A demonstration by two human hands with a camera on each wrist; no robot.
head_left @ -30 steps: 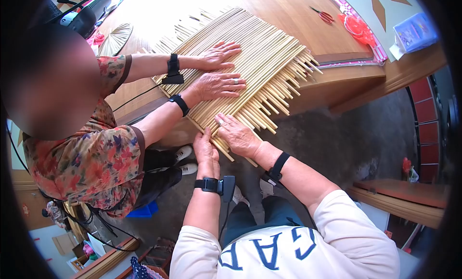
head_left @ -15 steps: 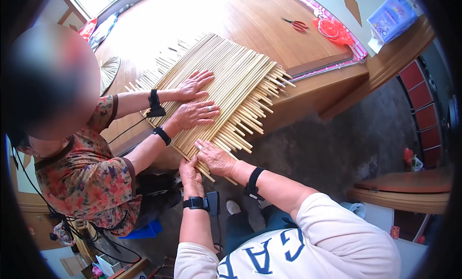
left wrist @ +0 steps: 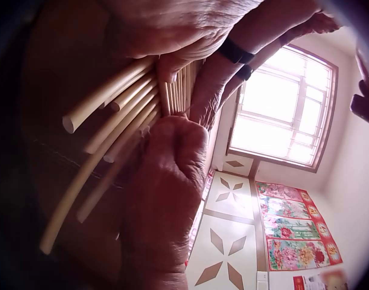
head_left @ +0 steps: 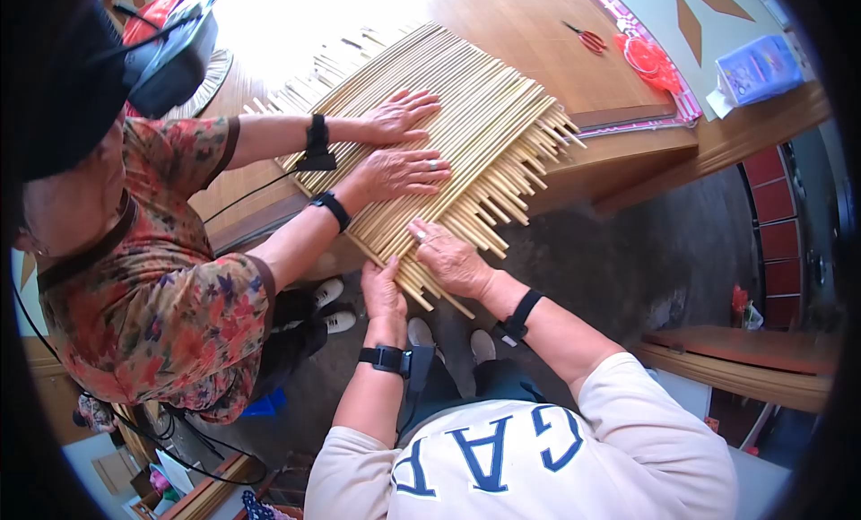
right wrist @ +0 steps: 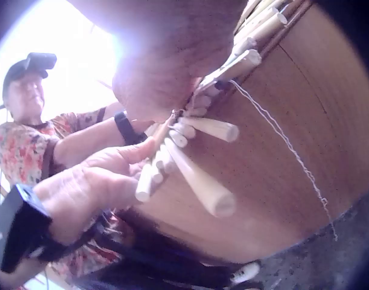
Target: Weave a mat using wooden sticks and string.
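A mat of pale thin sticks (head_left: pixel 448 99) lies over the table's corner, its loose stick ends jutting past the edge. My left hand (head_left: pixel 384 291) grips the mat's near corner, thumb on top. Just right of it, my right hand (head_left: pixel 453 262) holds the same edge with its fingers curled over the sticks. In the right wrist view the left hand (right wrist: pixel 91 184) pinches the stick ends (right wrist: pixel 149 181), and a twisted string (right wrist: pixel 281 133) hangs down beside them. Another person's two hands (head_left: pixel 399 172) press flat on the mat.
The other person, in a flowered shirt (head_left: pixel 179 296), stands at the left. On the wooden table (head_left: pixel 529 36) lie red-handled scissors (head_left: pixel 587 39) and a red plastic bag (head_left: pixel 647 63). A tissue pack (head_left: pixel 760 70) sits at the right, a round fan (head_left: pixel 212 82) at the left.
The head view has swung and shifted back. Both my hands keep their hold at the mat's corner, and the other person's hands remain flat on the sticks.
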